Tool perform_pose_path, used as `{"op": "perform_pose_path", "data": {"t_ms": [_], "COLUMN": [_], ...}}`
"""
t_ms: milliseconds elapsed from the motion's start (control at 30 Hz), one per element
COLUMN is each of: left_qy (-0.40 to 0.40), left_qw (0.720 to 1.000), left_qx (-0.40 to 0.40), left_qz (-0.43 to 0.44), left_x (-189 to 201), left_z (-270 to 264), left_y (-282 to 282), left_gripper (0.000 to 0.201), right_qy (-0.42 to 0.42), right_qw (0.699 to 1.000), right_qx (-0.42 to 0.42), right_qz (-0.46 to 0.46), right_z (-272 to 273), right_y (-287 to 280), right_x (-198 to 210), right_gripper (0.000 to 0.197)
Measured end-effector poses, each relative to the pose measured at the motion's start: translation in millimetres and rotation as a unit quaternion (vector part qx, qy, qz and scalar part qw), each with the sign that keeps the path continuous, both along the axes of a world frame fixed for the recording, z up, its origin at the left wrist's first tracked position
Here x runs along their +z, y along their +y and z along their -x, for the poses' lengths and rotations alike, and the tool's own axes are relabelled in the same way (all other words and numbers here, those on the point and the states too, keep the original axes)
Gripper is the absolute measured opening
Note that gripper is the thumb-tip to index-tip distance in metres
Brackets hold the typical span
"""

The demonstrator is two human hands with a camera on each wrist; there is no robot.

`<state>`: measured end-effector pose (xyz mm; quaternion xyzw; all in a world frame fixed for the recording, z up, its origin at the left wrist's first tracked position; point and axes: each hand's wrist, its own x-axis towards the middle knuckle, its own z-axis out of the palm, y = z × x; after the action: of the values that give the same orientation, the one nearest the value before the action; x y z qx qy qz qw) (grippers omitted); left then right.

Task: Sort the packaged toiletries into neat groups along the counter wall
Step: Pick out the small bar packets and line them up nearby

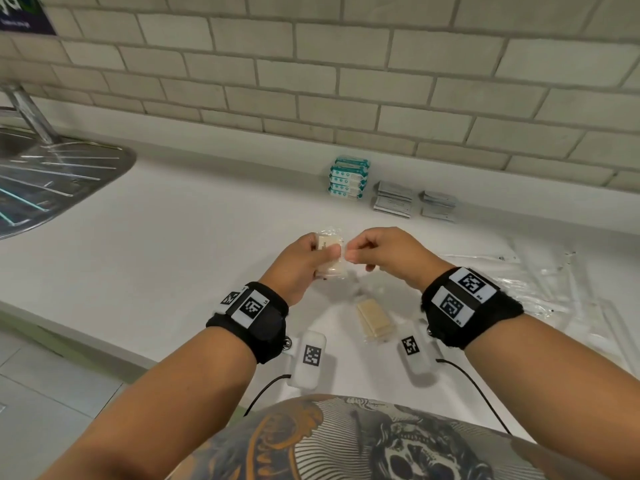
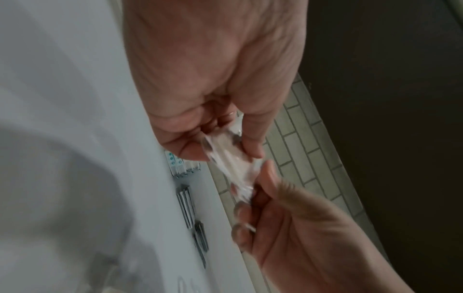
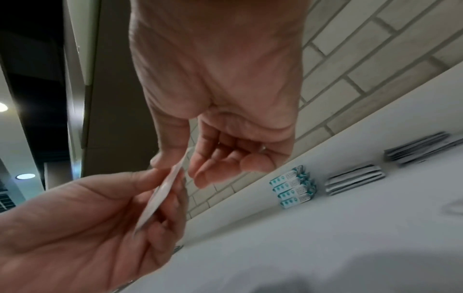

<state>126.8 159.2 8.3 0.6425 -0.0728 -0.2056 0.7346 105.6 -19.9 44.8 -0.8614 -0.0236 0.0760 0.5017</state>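
A cream soap bar in a clear wrapper (image 1: 329,253) is held above the white counter (image 1: 173,237). My left hand (image 1: 320,258) grips it from the left, fingers curled round it. Thumb and forefinger of my right hand (image 1: 356,254) pinch the wrapper's right edge. The left wrist view shows the crinkled wrapper (image 2: 226,162) stretched between both hands. In the right wrist view the packet (image 3: 160,192) appears edge-on. A second wrapped soap bar (image 1: 375,322) lies on the counter below my hands. By the wall stand a stack of teal packets (image 1: 348,181) and two stacks of grey sachets (image 1: 393,199) (image 1: 438,206).
A steel sink drainer (image 1: 52,181) fills the left side, with a tap stem behind it. Crumpled clear plastic bags (image 1: 554,282) lie on the counter at the right. The brick-tiled wall (image 1: 346,81) backs the counter. The counter's front edge runs down the lower left.
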Motion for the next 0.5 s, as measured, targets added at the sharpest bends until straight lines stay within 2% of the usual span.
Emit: {"op": "perform_pose_path", "data": {"t_ms": [100, 200, 300, 333, 400, 433, 500], "left_qy": [-0.012, 0.007, 0.126, 0.155, 0.153, 0.131, 0.075], "left_qw": [1.000, 0.999, 0.990, 0.987, 0.987, 0.991, 0.997], "left_qx": [-0.010, 0.011, 0.003, -0.016, -0.033, -0.023, 0.011], "left_qz": [0.011, -0.040, -0.058, -0.051, -0.033, -0.021, -0.005], "left_x": [0.7, 5.3, 9.6, 10.3, 7.1, 4.7, 1.0], "left_z": [-0.2, -1.9, -4.6, -3.6, -3.0, -3.1, -5.5], "left_y": [-7.0, -7.6, -7.0, -6.6, -8.6, -10.2, -13.4], "left_gripper": [0.026, 0.034, 0.062, 0.064, 0.041, 0.027, 0.021], "right_qy": [-0.032, -0.085, -0.195, -0.213, -0.206, -0.190, -0.153], "right_qw": [0.999, 0.994, 0.974, 0.963, 0.951, 0.956, 0.979], "right_qx": [-0.031, -0.061, -0.022, 0.013, 0.074, 0.085, 0.047], "right_qz": [-0.031, -0.008, 0.114, 0.163, 0.218, 0.209, 0.129], "right_z": [-1.0, -0.8, 0.9, 1.4, 2.4, 2.7, 1.9], "right_y": [2.5, -3.7, -12.5, -15.1, -20.5, -23.5, -27.4], "right_x": [4.5, 7.4, 9.1, 8.8, 6.6, 5.2, 4.4], "right_gripper": [0.008, 0.007, 0.009, 0.008, 0.007, 0.008, 0.015]}}
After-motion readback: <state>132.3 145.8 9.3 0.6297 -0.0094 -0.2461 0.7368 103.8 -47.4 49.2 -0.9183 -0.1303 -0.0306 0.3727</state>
